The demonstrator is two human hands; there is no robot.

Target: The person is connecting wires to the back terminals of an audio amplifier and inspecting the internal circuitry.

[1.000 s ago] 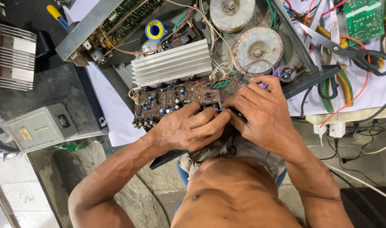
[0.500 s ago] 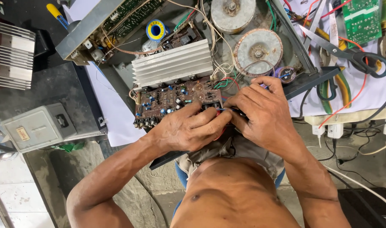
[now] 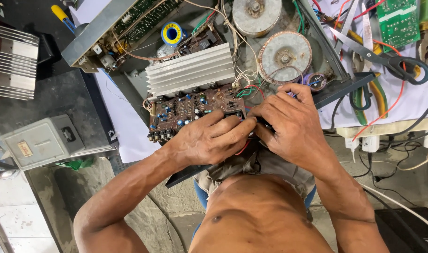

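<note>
While both hands, the left hand and right hand, are pinched shut on wires at the near edge of the brown circuit board, a careful small tug seems needed next.

One view only, the head camera, and it looks almost straight down from above the person's own bare chest, which fills the bottom centre of the frame. It sits close: the left hand and right hand meet right at mid-frame over the circuit board. The open chassis runs across the top, scissors sit upper right, a grey box at the left edge. With no second view, nothing is shared.
</note>
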